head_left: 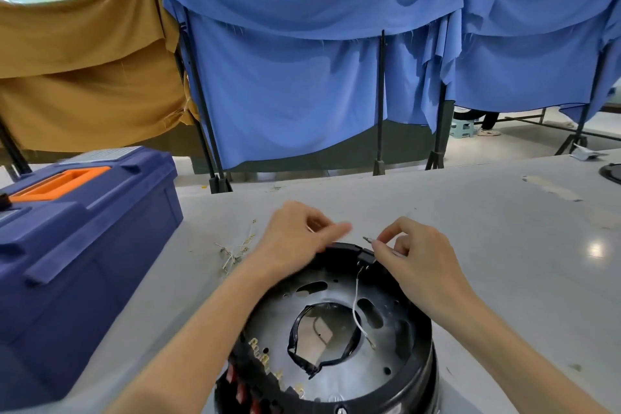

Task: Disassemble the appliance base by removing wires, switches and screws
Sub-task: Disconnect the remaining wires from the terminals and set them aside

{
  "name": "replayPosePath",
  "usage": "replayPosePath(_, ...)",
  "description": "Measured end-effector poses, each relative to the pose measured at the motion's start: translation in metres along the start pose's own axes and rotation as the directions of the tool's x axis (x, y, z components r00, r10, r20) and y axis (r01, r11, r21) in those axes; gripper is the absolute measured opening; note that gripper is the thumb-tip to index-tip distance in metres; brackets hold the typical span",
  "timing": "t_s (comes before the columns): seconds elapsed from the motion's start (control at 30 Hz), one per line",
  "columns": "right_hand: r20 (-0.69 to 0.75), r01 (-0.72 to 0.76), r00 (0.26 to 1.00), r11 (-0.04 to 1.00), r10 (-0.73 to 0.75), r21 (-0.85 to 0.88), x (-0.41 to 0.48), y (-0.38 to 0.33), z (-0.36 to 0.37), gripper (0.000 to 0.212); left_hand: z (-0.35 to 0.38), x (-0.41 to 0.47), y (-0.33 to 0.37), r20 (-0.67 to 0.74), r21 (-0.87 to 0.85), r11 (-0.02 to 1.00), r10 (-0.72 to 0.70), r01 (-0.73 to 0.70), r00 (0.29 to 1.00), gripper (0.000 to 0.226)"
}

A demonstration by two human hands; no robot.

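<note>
The round black plastic appliance base [420, 363] sits open side up on the grey table [504, 228], directly in front of the person, so its inner metal plate is accessible. The right hand [420, 265] pinches a short metal-tipped wire end [367, 239] between thumb and forefinger just above the far rim, probably to draw it clear of its terminal. The left hand [292, 239] lies on the same rim, apparently bracing the base; it is blurred, so whether it grasps anything cannot be determined. A thin white wire [355, 299] remains attached inside; red rocker switches [241, 391] remain fitted at the near wall. Loose pale wires [235, 250] lie beside the blue plastic toolbox [84, 245].
</note>
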State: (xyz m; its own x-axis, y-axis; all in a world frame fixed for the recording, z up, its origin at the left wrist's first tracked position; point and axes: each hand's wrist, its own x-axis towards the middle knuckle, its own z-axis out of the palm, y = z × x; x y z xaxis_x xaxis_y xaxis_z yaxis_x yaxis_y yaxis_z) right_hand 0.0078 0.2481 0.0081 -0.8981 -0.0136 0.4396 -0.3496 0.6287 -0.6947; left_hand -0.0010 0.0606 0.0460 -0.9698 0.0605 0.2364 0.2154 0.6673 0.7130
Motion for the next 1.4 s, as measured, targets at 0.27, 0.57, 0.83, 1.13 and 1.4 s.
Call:
replayPosePath(0.27,0.062,0.017,0.998,0.991,-0.009,-0.136,-0.021,-0.002,-0.016,0.021,0.029,-0.019,0.018,0.133,0.118,0.983,-0.158,0.142,0.978,0.018)
replayPosePath(0.57,0.186,0.133,0.981,0.903,-0.060,-0.410,-0.029,-0.016,-0.010,0.018,0.048,-0.031,0.007,0.105,-0.024,0.987,-0.155,0.159,0.982,0.017)
replayPosePath(0.83,0.251,0.241,0.962,0.783,-0.112,-0.573,-0.029,-0.026,-0.008,0.016,0.053,-0.030,0.004,0.073,0.024,0.990,-0.140,0.138,0.987,0.021)
replayPosePath(1.13,0.277,0.250,0.957,0.721,-0.083,-0.647,-0.026,-0.031,-0.005,0.012,0.053,-0.033,0.006,0.069,0.110,0.992,-0.073,0.065,0.995,0.023)
replayPosePath(1.4,0.279,0.243,0.958,0.710,-0.068,-0.661,-0.026,-0.032,-0.003,0.014,0.053,-0.034,0.007,0.075,0.151,0.988,-0.050,0.038,0.996,0.024)
